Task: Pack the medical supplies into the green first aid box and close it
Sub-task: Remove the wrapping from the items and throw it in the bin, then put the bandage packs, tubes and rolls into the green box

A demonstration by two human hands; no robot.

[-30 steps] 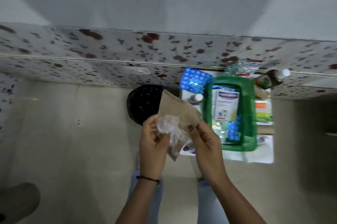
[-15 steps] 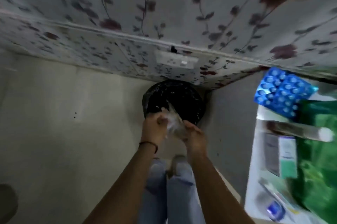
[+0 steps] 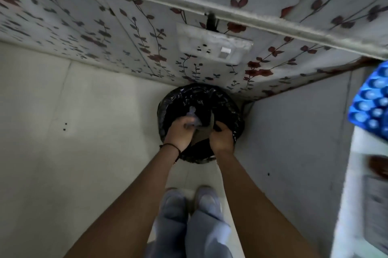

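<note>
Both my hands are down inside the mouth of a black-lined waste bin (image 3: 228,102) on the floor. My left hand (image 3: 178,133) grips a crumpled clear plastic wrapper (image 3: 192,119). My right hand (image 3: 221,138) holds a brown paper bag (image 3: 202,134) that hangs between the two hands. At the far right edge, blue blister packs (image 3: 371,102) lie on a white table (image 3: 346,205). The green first aid box is out of view.
The bin stands against a floral-papered wall with a white socket plate (image 3: 214,45). A grey panel (image 3: 294,142) closes off the right side beside the table. My legs and shoes (image 3: 189,201) are just below the bin. Pale floor tiles (image 3: 73,152) spread to the left.
I have leaned further over the bin, and both hands with the wrapper and paper bag have gone down into its mouth. The table and green box have slid out to the right.
</note>
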